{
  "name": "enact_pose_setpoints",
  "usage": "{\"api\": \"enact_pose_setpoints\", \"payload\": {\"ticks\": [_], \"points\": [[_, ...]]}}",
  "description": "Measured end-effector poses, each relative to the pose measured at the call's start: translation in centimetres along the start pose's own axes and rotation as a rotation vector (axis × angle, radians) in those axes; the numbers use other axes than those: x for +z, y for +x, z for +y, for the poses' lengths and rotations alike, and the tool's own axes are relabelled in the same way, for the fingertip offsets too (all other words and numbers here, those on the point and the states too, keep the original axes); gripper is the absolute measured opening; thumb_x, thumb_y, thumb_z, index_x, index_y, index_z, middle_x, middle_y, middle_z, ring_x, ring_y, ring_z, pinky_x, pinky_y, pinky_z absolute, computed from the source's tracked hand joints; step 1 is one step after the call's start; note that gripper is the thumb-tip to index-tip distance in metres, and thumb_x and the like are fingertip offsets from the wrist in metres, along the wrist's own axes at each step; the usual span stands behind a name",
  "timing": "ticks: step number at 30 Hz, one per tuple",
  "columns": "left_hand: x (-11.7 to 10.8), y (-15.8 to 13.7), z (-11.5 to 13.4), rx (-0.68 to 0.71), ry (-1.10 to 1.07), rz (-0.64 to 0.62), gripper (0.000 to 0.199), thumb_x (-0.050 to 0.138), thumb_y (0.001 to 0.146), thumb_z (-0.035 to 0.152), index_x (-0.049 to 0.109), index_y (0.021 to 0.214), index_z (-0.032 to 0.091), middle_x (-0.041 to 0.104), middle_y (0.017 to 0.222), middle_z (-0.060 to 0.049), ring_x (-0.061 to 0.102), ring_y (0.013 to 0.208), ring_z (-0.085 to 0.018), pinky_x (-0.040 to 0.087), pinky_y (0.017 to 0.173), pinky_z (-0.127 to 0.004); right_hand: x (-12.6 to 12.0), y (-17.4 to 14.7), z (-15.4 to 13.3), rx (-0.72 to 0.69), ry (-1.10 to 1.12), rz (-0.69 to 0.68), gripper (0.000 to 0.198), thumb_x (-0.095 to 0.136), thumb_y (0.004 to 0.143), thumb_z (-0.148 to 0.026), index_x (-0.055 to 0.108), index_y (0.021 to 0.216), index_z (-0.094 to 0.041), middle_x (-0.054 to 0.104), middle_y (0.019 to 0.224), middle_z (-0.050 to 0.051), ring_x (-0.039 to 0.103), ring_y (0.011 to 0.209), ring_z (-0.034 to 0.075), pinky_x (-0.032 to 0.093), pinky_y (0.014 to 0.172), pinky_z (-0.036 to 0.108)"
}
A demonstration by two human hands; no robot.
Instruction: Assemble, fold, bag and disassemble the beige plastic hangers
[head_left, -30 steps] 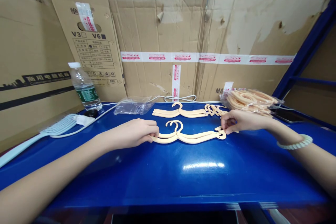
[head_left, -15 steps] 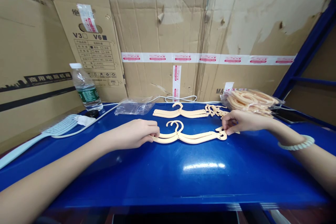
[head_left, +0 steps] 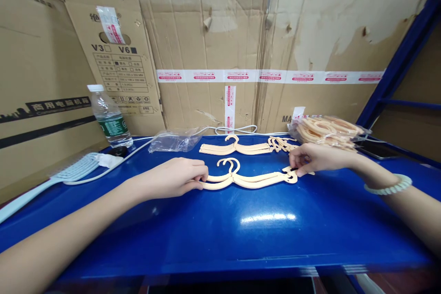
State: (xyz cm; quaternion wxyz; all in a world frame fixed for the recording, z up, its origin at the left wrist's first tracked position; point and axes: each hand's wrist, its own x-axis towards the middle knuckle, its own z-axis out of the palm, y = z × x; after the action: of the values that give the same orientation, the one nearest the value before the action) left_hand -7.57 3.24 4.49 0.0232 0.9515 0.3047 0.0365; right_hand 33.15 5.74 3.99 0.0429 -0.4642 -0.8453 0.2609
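Two pale peach plastic clothes hangers (head_left: 255,183) lie one against the other on the blue table (head_left: 213,229), hooks pointing away from me. My left hand (head_left: 181,177) is closed on their left end, fingers and thumb pinching the arm tip. At the right end, my right hand (head_left: 306,158) pinches a small hook-shaped piece (head_left: 292,175) of the same colour; its fingertips partly hide it. Behind them lies another stack of folded hangers (head_left: 236,148). A little heap of small peach hook pieces (head_left: 280,143) sits just right of that stack, near my right fingers.
At the back right rests a clear bag of peach hangers (head_left: 327,131), with a dark phone-like slab (head_left: 377,149) beside it. A crumpled plastic bag (head_left: 175,141), white cable (head_left: 98,178), water bottle (head_left: 110,119) and pale blue hairbrush (head_left: 74,170) lie left. Cardboard (head_left: 206,105) walls the back.
The left ends of the two front hangers have spread slightly apart under my left hand. My right hand stays at the right end. The whole view has shifted a little.
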Motion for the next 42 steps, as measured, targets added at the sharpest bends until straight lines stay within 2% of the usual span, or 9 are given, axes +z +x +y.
{"api": "enact_pose_setpoints", "payload": {"ticks": [2,5,9,13,20,26,32,37,42], "points": [[0.1,0.0,-0.1,-0.022,-0.007,0.031,0.006,0.053,0.09,0.022,0.058,0.092,0.021,0.062,0.083,0.002,0.059,0.071,-0.014,0.038,0.06,-0.023,0.0,-0.1,0.1,0.02,-0.002,0.029,0.035,0.07,0.076,-0.046,0.058,0.091,-0.017,0.063,0.073,0.002,0.057,0.063,0.018,0.041,0.055,0.026],[0.4,0.1,-0.5,-0.057,0.012,0.057,0.013,0.053,0.09,0.023,0.058,0.102,0.022,0.064,0.085,0.001,0.061,0.073,-0.016,0.04,0.062,-0.024,0.1,-0.2,-0.1,0.026,-0.007,0.057,0.043,0.07,0.076,-0.045,0.052,0.103,-0.017,0.061,0.073,0.001,0.057,0.062,0.018,0.042,0.054,0.027],[0.9,0.3,-1.2,-0.043,0.053,0.091,0.019,0.05,0.093,0.027,0.062,0.107,0.022,0.066,0.094,-0.003,0.064,0.085,-0.019,0.045,0.073,-0.028,0.1,-0.1,-0.2,0.03,-0.034,0.041,0.051,0.066,0.076,-0.046,0.055,0.115,-0.015,0.057,0.07,0.0,0.057,0.062,0.019,0.041,0.055,0.028],[1.8,0.8,-1.7,-0.05,0.009,0.141,0.022,0.047,0.094,0.027,0.065,0.106,0.022,0.066,0.101,-0.004,0.065,0.09,-0.02,0.048,0.076,-0.029,0.0,0.0,0.0,0.046,-0.078,0.033,0.047,0.064,0.075,-0.048,0.063,0.108,-0.014,0.056,0.068,0.001,0.056,0.06,0.019,0.039,0.055,0.028],[4.1,1.5,-2.4,-0.065,-0.093,0.333,0.025,0.048,0.094,0.027,0.065,0.111,0.02,0.063,0.1,-0.006,0.064,0.09,-0.018,0.051,0.08,-0.031,-0.2,-0.1,0.0,0.088,-0.138,0.087,0.044,0.062,0.073,-0.048,0.066,0.102,-0.015,0.057,0.065,0.002,0.054,0.058,0.019,0.037,0.052,0.028],[4.3,1.5,-2.3,-0.071,-0.074,0.373,0.024,0.05,0.091,0.024,0.064,0.11,0.019,0.062,0.1,-0.007,0.061,0.094,-0.02,0.05,0.083,-0.035,-0.2,-0.1,-0.1,0.08,-0.148,0.106,0.043,0.062,0.074,-0.049,0.067,0.101,-0.016,0.059,0.065,0.002,0.055,0.059,0.02,0.039,0.053,0.028],[3.7,1.4,-1.4,-0.126,-0.073,0.335,0.022,0.056,0.084,0.025,0.064,0.104,0.02,0.062,0.103,-0.005,0.062,0.093,-0.02,0.05,0.081,-0.034,-0.5,-0.4,0.0,0.075,-0.169,0.117,0.047,0.061,0.076,-0.055,0.068,0.102,-0.016,0.064,0.075,0.005,0.06,0.065,0.022,0.043,0.057,0.031],[3.5,1.4,-1.2,-0.119,-0.078,0.365,0.021,0.055,0.084,0.027,0.064,0.102,0.02,0.061,0.103,-0.005,0.061,0.092,-0.02,0.05,0.079,-0.033,-0.6,-0.4,0.0,0.01,-0.181,0.301,0.045,0.056,0.081,-0.055,0.068,0.099,-0.015,0.067,0.087,0.009,0.062,0.077,0.025,0.047,0.066,0.035],[3.9,1.6,-1.4,-0.133,-0.089,0.436,0.019,0.052,0.087,0.026,0.064,0.099,0.018,0.061,0.099,-0.006,0.061,0.091,-0.02,0.049,0.079,-0.034,0.7,1.0,-0.4,-0.131,-0.253,0.496,0.031,0.052,0.087,-0.042,0.067,0.099,-0.017,0.069,0.097,0.01,0.062,0.082,0.025,0.048,0.071,0.036]]}}
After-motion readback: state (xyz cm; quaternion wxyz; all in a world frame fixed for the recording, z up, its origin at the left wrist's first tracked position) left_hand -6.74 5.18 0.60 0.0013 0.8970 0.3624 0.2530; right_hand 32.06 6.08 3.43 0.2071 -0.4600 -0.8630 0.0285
